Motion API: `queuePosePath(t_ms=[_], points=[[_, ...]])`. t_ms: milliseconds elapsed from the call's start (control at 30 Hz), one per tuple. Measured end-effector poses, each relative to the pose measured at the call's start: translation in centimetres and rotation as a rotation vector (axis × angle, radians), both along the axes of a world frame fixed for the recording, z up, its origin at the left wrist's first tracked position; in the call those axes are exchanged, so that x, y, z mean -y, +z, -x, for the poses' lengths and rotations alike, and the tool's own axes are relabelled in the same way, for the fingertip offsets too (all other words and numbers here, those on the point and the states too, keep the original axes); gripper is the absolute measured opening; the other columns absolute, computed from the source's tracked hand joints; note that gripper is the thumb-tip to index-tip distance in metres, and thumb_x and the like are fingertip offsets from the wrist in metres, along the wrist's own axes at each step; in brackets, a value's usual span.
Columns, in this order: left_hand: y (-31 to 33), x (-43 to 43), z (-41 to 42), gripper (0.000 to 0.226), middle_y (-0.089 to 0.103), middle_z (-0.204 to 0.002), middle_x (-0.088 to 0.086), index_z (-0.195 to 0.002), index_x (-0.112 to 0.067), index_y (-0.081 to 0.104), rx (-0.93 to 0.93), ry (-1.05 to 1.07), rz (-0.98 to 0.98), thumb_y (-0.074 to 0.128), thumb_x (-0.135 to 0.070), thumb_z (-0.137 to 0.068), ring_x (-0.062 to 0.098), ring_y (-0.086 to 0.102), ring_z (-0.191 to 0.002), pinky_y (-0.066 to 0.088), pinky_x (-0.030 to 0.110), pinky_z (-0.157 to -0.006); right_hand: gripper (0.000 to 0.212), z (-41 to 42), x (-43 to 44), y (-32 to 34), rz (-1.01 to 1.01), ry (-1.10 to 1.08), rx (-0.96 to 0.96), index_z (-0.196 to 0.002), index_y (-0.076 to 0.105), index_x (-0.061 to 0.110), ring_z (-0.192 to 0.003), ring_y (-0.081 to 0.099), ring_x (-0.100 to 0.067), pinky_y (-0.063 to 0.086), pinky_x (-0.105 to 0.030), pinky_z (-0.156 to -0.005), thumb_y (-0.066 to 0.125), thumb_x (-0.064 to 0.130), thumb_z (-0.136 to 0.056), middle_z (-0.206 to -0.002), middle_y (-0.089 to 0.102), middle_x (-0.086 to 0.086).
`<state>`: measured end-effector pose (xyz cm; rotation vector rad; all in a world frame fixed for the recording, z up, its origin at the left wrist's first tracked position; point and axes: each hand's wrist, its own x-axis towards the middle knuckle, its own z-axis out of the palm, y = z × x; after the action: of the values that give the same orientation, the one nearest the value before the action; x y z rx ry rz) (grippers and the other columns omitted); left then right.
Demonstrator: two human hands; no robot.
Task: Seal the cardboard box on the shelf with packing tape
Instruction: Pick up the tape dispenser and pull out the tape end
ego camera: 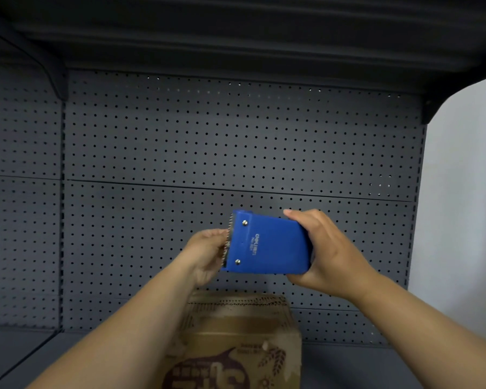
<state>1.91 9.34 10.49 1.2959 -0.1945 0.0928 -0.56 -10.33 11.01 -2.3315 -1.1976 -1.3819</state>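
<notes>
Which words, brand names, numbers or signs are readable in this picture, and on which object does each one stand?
"deli": white brand name on the blue tape dispenser, held in the right hand.
Smaller white line under it, on the same dispenser: too small to read.
Dark brown printed characters and wheat drawings on the cardboard box: blurred and partly hidden, not readable.
Pegboard back panel: no text.

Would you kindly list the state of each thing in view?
Tape dispenser: held in the air above the box, toothed edge to the left.
Right hand: gripping the dispenser body.
Left hand: fingers at the toothed edge.
Cardboard box: resting on the shelf.
</notes>
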Motion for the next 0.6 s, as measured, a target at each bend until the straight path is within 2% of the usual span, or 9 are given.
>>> queuePosePath(t_ms=[33,67,100,133,200,333,500,600], points=[[0.0,-0.1,-0.1,0.055,0.045,-0.024,0.001,-0.046,-0.010,0.053,0.005,-0.007,0.009,0.036,-0.007,-0.098,0.005,0.044,-0.019,0.047,0.018,-0.035,0.077,-0.1,-0.1,-0.1,-0.019,-0.005,-0.015,-0.132,0.027,0.021,-0.092,0.044,-0.015,0.053,-0.040,-0.065,0.064,0.031,-0.065,-0.104,0.053,-0.012],[-0.1,-0.5,-0.3,0.053,0.046,-0.025,0.000,-0.048,-0.010,0.052,0.008,0.013,0.025,0.037,-0.007,-0.098,0.005,0.044,-0.021,0.055,0.022,-0.048,0.076,-0.2,-0.3,-0.2,-0.031,-0.010,-0.028,-0.130,0.029,0.021,-0.091,0.044,-0.015,0.052,-0.038,-0.063,0.065,0.030,-0.064,-0.103,0.053,-0.012],[-0.2,-1.0,-0.8,0.047,0.051,-0.031,0.000,-0.053,-0.010,0.053,0.019,0.038,0.044,0.039,-0.007,-0.097,0.005,0.047,-0.026,0.056,0.030,-0.062,0.077,-0.2,-0.4,-0.3,-0.030,-0.023,-0.039,-0.130,0.030,0.022,-0.089,0.044,-0.015,0.051,-0.037,-0.063,0.068,0.027,-0.063,-0.102,0.053,-0.011],[-0.3,-1.6,-1.3,0.037,0.059,-0.044,0.001,-0.061,-0.007,0.055,0.026,0.057,0.061,0.043,-0.009,-0.096,0.009,0.053,-0.038,0.052,0.032,-0.067,0.079,-0.3,-0.4,-0.3,-0.019,-0.046,-0.044,-0.129,0.030,0.022,-0.087,0.045,-0.016,0.049,-0.035,-0.062,0.071,0.024,-0.061,-0.101,0.053,-0.010],[-0.4,-3.5,-2.4,0.020,0.063,-0.072,0.008,-0.079,-0.005,0.060,0.046,0.114,0.050,0.050,-0.015,-0.093,0.014,0.055,-0.063,0.045,0.026,-0.067,0.084,-0.6,0.3,-0.4,0.002,-0.127,-0.060,-0.128,0.031,0.023,-0.082,0.044,-0.017,0.044,-0.032,-0.061,0.075,0.020,-0.057,-0.095,0.050,-0.004],[-0.7,-6.4,-3.0,0.023,0.060,-0.063,-0.003,-0.072,-0.012,0.059,0.084,0.173,-0.053,0.051,-0.017,-0.093,0.010,0.047,-0.061,0.041,0.021,-0.065,0.087,-0.9,0.8,-0.9,0.027,-0.290,-0.189,-0.137,0.030,0.026,-0.085,0.039,-0.014,0.034,-0.027,-0.070,0.074,0.027,-0.062,-0.095,0.038,0.006],[-1.1,-7.1,-2.7,0.023,0.057,-0.070,0.003,-0.073,-0.010,0.060,0.076,0.282,-0.034,0.052,-0.017,-0.093,0.012,0.050,-0.064,0.044,0.022,-0.071,0.092,-1.6,0.3,-1.1,0.095,-0.386,-0.291,-0.143,0.017,0.028,-0.086,0.035,-0.009,0.029,-0.023,-0.070,0.069,0.033,-0.068,-0.095,0.032,0.008],[-1.7,-7.4,-2.4,0.022,0.057,-0.071,0.004,-0.073,-0.009,0.059,0.082,0.243,-0.035,0.053,-0.017,-0.093,0.012,0.052,-0.066,0.046,0.022,-0.070,0.093,-1.7,0.5,-0.8,0.133,-0.410,-0.288,-0.144,0.017,0.029,-0.086,0.034,-0.009,0.029,-0.022,-0.070,0.069,0.034,-0.067,-0.095,0.033,0.007]])
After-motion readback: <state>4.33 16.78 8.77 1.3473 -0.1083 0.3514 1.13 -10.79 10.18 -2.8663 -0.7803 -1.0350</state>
